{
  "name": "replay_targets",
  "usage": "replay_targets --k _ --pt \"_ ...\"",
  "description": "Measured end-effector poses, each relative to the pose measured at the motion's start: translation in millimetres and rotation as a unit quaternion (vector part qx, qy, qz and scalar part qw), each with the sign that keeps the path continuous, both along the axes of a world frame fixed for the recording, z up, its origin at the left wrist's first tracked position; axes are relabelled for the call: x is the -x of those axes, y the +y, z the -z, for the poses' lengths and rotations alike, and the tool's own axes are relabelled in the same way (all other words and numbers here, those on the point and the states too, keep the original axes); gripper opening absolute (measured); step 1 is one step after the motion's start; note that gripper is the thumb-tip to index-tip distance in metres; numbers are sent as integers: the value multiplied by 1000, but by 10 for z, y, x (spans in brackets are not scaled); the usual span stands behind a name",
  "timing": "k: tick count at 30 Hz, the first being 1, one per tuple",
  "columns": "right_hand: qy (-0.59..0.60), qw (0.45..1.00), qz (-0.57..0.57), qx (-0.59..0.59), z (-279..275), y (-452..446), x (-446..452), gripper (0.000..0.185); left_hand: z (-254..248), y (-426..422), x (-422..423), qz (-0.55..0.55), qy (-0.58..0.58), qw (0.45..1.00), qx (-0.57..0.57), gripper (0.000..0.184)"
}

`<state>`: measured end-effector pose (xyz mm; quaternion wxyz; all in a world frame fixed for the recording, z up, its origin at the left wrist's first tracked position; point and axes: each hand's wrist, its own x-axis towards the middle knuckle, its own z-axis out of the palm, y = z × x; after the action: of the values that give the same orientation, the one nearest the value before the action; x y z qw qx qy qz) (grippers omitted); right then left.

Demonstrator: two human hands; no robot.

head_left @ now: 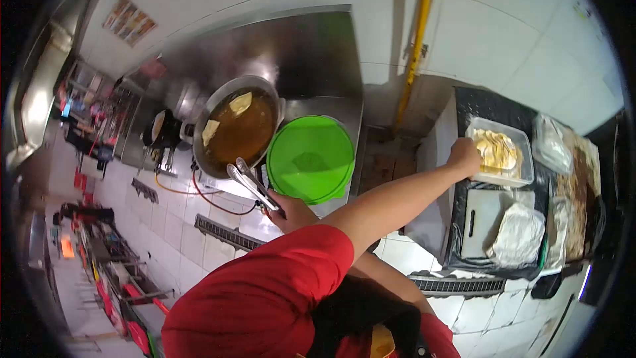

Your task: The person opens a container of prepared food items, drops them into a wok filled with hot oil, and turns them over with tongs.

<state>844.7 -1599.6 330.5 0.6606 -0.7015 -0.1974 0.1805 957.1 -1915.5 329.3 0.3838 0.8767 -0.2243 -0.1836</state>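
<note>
My arms are crossed, the left reaching over the right. My left hand [466,158] is at the near left rim of a clear plastic container [525,176], its fingers curled inward and their tips hidden. Pale yellow folded dough pieces [497,151] lie in the container beside those fingers. My right hand [295,213] is closed around metal tongs [250,182], whose tips point toward a wide pan [199,134] of brown oil. Two pale half-moon pastries [240,103] float apart in the oil. The tongs' tips are by the pan's lower right rim, touching no pastry.
A round green lid [311,159] sits right of the pan, close to my right hand. Near the container are a cutting board [478,225], a crumpled white packet [519,233] and a clear plastic bag [552,144]. A yellow pipe [415,46] climbs the tiled wall. Hoses hang below the stove.
</note>
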Motion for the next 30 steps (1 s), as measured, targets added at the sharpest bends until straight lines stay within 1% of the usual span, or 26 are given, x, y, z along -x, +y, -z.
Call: replay_targets --k 1,2,4,5,6,7,8,9,10,11,13,14,15,16,17,18,19,20,22,23,24,25,26,28,29,30 --pt "-6 1000 -14 7 10 7 -11 58 -183 153 -4 6 36 999 16 29" --pt "-12 999 -28 16 28 35 -27 59 -337 342 -13 -6 32 999 20 29" --pt "-40 997 -52 30 243 202 26 57 -555 697 -10 -71 123 981 128 27" --pt "-65 998 -12 4 400 358 99 59 -790 971 0 -80 115 978 154 25" --pt "10 999 -49 -13 267 328 121 57 -973 1267 24 -89 108 974 180 24" --pt "85 993 -80 -25 114 293 140 56 -994 1542 43 -105 108 970 194 24" --pt "82 992 -93 -21 151 408 54 56 -1019 1819 59 -120 105 965 207 24" --pt "417 870 -256 -66 227 565 -31 56 -1099 2124 109 -150 108 958 220 24" --pt "565 751 -327 -98 394 685 -30 56 -1173 2418 166 -179 110 949 234 24" --pt "688 614 -377 -83 534 799 -34 57 -1127 2686 196 -212 106 948 212 23" --pt "543 765 -332 -99 879 904 313 67 -986 3215 299 -264 111 943 169 22" --pt "504 796 -321 -101 869 902 370 71 -931 3452 367 -283 121 940 148 22" --pt "463 825 -308 -99 790 888 418 75 -758 3650 420 -311 104 933 146 22" --pt "154 924 -349 -32 403 722 390 68 -559 3835 454 -337 87 926 144 21" --pt "-9 929 -369 7 287 737 354 68 -403 3996 508 -340 87 924 151 21" --pt "-172 916 -359 43 189 753 320 72 -274 4131 561 -368 77 914 156 22" --pt "-139 919 -366 48 207 825 313 71 -127 4231 625 -397 70 901 161 24" --pt "-105 920 -373 54 223 911 307 71 -51 4325 670 -400 74 898 169 24" --pt "-92 915 -387 64 255 1030 323 72 108 4462 718 -447 151 865 168 25" --pt "-83 912 -396 65 277 1092 333 73 213 4513 738 -449 157 862 176 25" --pt "-76 910 -400 74 301 1170 347 73 317 4545 765 -444 95 886 97 26" --pt "-31 915 -396 68 321 1264 354 73 414 4564 783 -434 31 900 17 27" --pt "13 918 -391 62 348 1336 351 73 393 4553 797 -436 37 899 25 27" --pt "24 918 -388 78 405 1414 339 74 350 4486 847 -530 -21 842 -96 31" --pt "28 919 -385 86 427 1444 328 75 421 4515 830 -531 -16 842 -92 31" --pt "31 918 -386 90 408 1463 325 75 519 4563 790 -522 33 851 -43 33"
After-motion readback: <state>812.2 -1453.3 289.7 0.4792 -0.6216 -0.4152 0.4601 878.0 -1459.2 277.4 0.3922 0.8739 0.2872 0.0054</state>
